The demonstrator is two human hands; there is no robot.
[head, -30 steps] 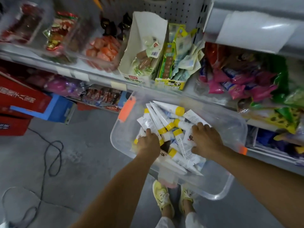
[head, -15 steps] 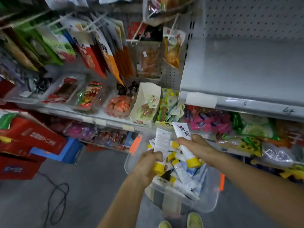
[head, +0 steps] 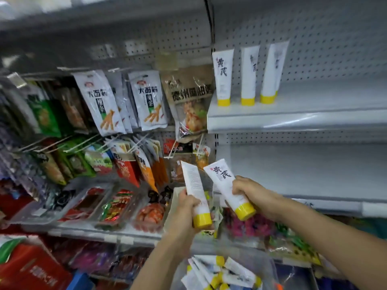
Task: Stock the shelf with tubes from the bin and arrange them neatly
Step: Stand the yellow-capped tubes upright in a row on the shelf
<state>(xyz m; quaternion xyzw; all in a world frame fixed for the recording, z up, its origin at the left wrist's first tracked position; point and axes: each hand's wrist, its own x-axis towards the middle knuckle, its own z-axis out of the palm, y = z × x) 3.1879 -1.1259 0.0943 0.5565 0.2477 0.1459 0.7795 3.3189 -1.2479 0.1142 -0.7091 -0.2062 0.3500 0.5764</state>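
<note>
Two tubes are up in front of the shelving, one per hand. The left hand (head: 182, 208) wraps fingers + thumb round the low end of its tube (head: 193, 183), just above the yellow cap. Cap points down and the small-print back faces the camera. The right hand (head: 251, 191) grips the other tube (head: 224, 183) the same way, low on the body near the cap, printed front to the camera. Its top leans left, so the two flat ends sit just beside each other. Holding by the cap end prob. makes sense: the cap is the foot a tube stands on, so each can go straight down w/o a regrip.

Target, I'd judge, is the shelf (head: 314, 116) far right and higher up. There three tubes (head: 248, 76) stand on their caps in a row at the left end, close together, fronts out, flat tops up by the pegboard. Can't tell if they touch it. New ones prob. go right of the third. The left-hand tube likely needs a turn first so its front matches the row.

The bin (head: 269, 267) is clear plastic, near, at the bottom edge below the forearms. It holds a loose heap of tubes (head: 236, 273) lying crosswise, caps every which way. Count unclear, partly cut off by the frame. Plenty left, so the job looks early on.

Left side: snack packs (head: 98, 101) hang on hooks; trays (head: 113, 206) w/ wrapped snacks sit on a lower shelf there.
</note>
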